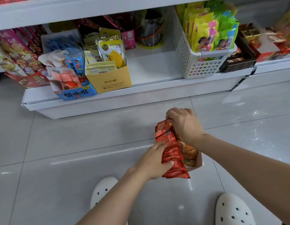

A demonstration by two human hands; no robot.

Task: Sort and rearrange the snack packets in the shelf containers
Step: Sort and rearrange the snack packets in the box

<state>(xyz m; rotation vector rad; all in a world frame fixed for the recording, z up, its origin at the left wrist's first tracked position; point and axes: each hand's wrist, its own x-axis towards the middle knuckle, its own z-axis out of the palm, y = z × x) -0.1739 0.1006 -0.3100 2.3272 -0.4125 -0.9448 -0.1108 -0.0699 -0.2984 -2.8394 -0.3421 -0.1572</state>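
A white box [199,163] stands on the floor tiles, filled with a row of red snack packets [172,151] and some orange-brown packets [188,151] beside them. My left hand [153,161] presses against the left side of the red row, fingers wrapped around several packets. My right hand [184,123] reaches down from above and pinches the top of the farthest red packet [163,126]. Both forearms stretch in from the bottom of the view.
The low white shelf [154,69] holds a blue carton [74,93], a yellow carton [108,80] of mango packets, and a white perforated basket [189,62] of yellow and green packets, with a bare gap between. White clogs [233,210] rest on the floor.
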